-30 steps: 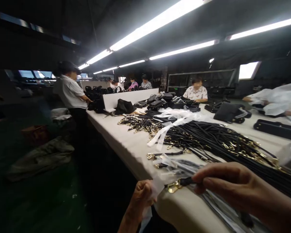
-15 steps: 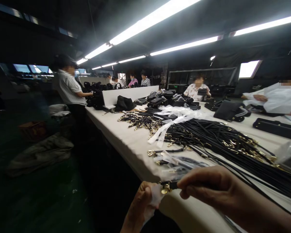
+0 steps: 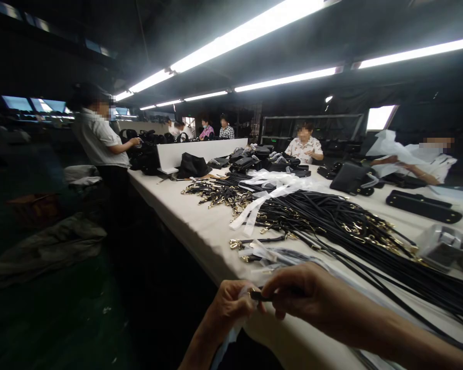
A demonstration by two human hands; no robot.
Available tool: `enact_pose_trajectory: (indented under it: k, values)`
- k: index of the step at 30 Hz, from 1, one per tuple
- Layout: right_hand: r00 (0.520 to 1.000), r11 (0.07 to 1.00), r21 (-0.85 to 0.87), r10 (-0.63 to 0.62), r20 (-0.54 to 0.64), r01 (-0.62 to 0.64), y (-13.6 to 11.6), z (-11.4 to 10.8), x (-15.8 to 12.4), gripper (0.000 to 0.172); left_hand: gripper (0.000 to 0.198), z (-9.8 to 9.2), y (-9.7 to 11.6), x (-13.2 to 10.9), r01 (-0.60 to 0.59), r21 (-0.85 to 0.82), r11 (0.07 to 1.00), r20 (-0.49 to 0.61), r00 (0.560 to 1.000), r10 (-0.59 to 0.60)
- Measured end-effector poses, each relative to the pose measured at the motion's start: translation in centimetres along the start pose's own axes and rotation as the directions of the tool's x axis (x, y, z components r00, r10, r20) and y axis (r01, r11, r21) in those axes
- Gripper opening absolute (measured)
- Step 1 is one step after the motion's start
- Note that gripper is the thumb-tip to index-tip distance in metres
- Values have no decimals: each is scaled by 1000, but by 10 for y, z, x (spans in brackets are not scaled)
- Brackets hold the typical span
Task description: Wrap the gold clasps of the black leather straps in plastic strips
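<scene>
Near me, the left hand (image 3: 228,304) pinches white film (image 3: 244,292) and the right hand (image 3: 303,289) clamps a black strap (image 3: 260,296), best steadied near its end.

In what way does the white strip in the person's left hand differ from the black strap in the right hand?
Colour: the white strip is pale and looks thin, while the black strap is dark. Pose: the white strip hangs down below the left hand, while the black strap points sideways from the right hand toward the left one. Shared: both are held, close to each other.
</scene>
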State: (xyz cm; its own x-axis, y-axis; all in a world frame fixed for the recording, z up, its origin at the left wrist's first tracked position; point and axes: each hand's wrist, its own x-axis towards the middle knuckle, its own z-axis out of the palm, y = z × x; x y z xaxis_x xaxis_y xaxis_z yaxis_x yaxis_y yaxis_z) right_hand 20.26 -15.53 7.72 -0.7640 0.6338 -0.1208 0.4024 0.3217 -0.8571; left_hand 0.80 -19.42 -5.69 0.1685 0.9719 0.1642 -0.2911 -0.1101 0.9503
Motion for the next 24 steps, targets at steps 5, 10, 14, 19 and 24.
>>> enact_pose_trajectory:
  k: [5,10,14,19,24]
  values:
    - [996,931,-356,91,19,-78,-3,-8,5,37,15,9,10,8,71,211,975,4,997,-73]
    - [980,961,-250,153,131,-116,10,-14,18,40,44,21,6,12,-51,508,860,-51,995,89]
    - [927,969,116,168,335,-217,33,-20,23,33,60,17,3,6,-204,629,750,-41,955,294]
    - [939,932,294,110,327,-212,48,-22,17,39,29,5,0,-3,-251,595,763,-37,940,339]
    - [958,977,-17,211,195,-212,36,-13,18,20,29,19,4,3,-217,571,792,-2,964,266]
